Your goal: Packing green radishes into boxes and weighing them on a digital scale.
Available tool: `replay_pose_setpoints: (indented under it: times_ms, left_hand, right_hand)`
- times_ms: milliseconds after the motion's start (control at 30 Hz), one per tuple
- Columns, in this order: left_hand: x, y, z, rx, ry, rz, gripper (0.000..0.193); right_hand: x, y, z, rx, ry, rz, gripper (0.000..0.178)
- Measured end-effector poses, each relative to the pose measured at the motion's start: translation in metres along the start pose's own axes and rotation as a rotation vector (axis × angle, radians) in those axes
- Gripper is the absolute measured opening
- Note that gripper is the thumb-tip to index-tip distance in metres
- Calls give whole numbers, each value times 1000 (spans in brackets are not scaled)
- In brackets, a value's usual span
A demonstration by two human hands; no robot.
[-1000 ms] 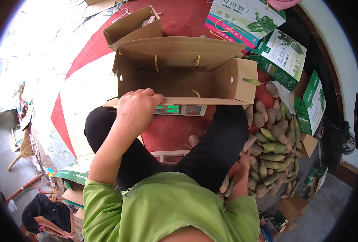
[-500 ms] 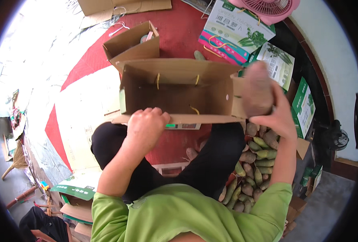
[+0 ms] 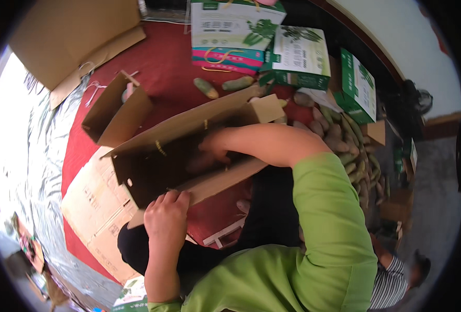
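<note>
A long open cardboard box [image 3: 228,179] lies slanted across in front of me, with yellow cord loops on its inner walls. My left hand [image 3: 168,212] is closed over its near rim at the left end, fingers curled onto the edge. My right hand [image 3: 213,148] reaches down inside, wrapped over a large brownish-pink sweet potato [image 3: 196,164] near the box floor. Shadow in the box partly hides the fingers and the sweet potato.
To the right lie piled sweet potatoes [image 3: 337,141] and green radishes [image 3: 363,169]. Beyond the box are two loose radishes [image 3: 205,88] and printed cartons [image 3: 299,54]. A smaller open box [image 3: 118,114] and flattened cardboard [image 3: 98,210] sit left. Another person [image 3: 389,286] is at lower right.
My right hand has brought the sweet potato from beside the box's right end down into the box. The view has turned, so the box appears slanted. My left hand still grips the rim.
</note>
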State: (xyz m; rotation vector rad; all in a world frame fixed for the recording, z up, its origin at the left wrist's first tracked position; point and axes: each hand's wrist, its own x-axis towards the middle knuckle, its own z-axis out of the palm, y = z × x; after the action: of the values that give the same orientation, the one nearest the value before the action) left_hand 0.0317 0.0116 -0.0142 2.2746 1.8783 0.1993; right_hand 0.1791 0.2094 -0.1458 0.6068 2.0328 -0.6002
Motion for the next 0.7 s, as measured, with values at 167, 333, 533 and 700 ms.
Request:
replay_pose_setpoints:
  times_ms: [167,333,533,700]
  left_hand:
    - [0,2,-6,6,-58,-6,19]
    - [3,4,1,-10,-17,-58,21]
    - [-1,6,2,8,-6,-67,24]
    - [-2,6,7,-25,28,-87,27]
  right_hand:
    - [41,17,23,-83,-80,38,67]
    - [20,1,3,-218,-230,-23,52]
    - [-81,-4,-44,186,393,-513,58]
    - [-216,41,2,780,972,-439,50]
